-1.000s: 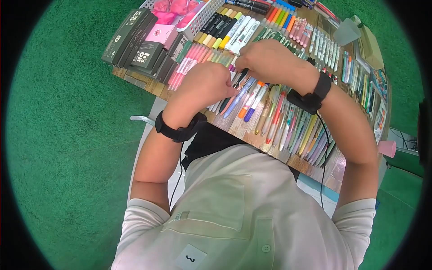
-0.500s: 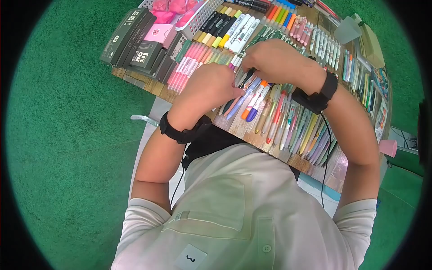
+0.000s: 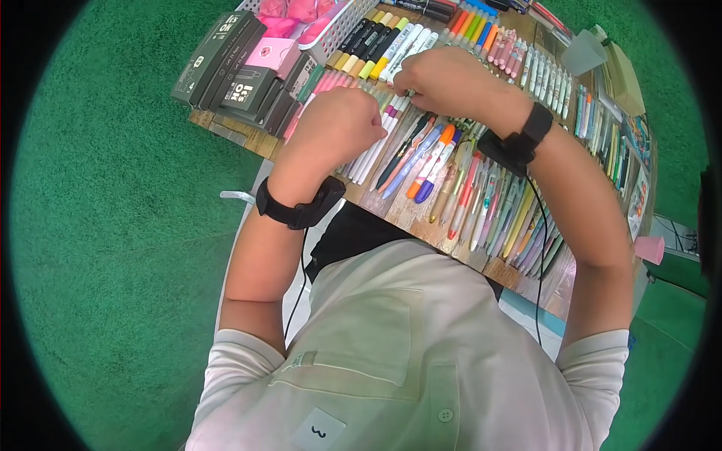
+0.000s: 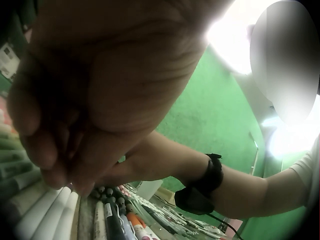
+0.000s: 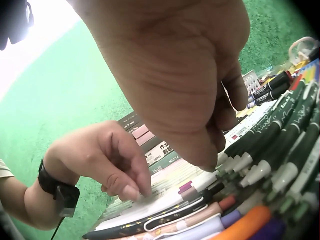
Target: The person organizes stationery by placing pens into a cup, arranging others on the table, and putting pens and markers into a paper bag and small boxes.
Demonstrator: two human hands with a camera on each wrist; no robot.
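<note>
Slim white pens (image 3: pixel 366 161) with purple bands lie side by side near the table's front edge. My left hand (image 3: pixel 338 128) bends over them, thumb and curled fingertips meeting right at the white pens (image 4: pixel 55 212) in the left wrist view. Farther up the same pens, my right hand (image 3: pixel 459 83) pinches at their far ends, fingers curled downward. The right wrist view has its thumb tip beside a white pen (image 5: pixel 182 177) with a purple band; the palm hides part of the grip. Right of them lie a dark patterned pen (image 3: pixel 406 143) and a lavender pen (image 3: pixel 414 161).
Double-ended orange and purple markers (image 3: pixel 436 161) and many gel pens (image 3: pixel 489 203) line the front edge. Dark boxes (image 3: pixel 248 94) and a white basket (image 3: pixel 331 37) stand at the left. Dark green pens (image 5: pixel 272 145) lie beside my right hand. A clear cup (image 3: pixel 583 52) stands far right.
Both hands have moved up and left, from the dark, peach and lavender pens onto the white pens. Those coloured pens now lie uncovered in a row, let go.
</note>
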